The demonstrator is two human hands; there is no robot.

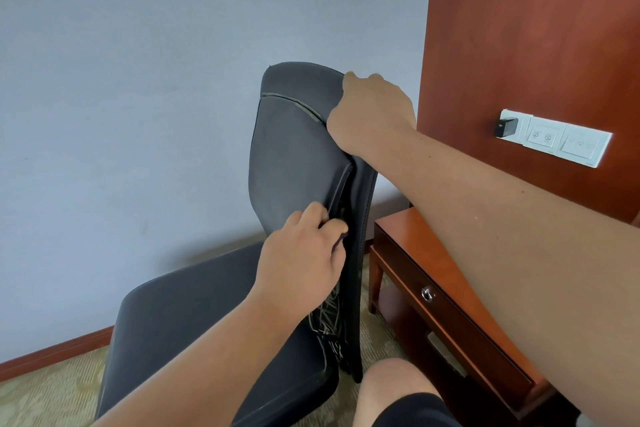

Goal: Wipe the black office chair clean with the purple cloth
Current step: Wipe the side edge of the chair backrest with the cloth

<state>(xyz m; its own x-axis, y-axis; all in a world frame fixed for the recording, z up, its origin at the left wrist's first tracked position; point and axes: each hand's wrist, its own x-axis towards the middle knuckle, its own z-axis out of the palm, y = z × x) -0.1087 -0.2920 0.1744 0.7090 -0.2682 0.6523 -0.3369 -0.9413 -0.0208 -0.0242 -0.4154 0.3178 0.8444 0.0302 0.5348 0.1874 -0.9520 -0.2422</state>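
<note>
Head view, the only one I've got: the black office chair (294,156) stands right in front of me, side-on, its back toward the blue wall (121,80) and its seat (194,315) reaching down to the lower left. My right hand (372,111) is up at the top of the backrest, fingers curled over the upper edge and gripping it. I judge that's to keep the chair from swivelling or rolling off while I scrub. My left hand (304,253) is lower down, closed around the purple cloth (338,242), pressing it into the side edge of the backrest where the front pad meets the back shell. Only a dark purple sliver peeks out beneath my fingers; the rest is bunched inside my palm, so I can't tell how it's folded. Below my hand the edge looks scuffed and scratched, and that's likely where the wipe needs to run next, down the groove. My bare knee (394,381) sits just beside the chair's lower back, near the wooden table (426,253) on my right, with a white switch panel (561,140) on the wood wall above it. The seat looks not yet dealt with, I reckon.
</note>
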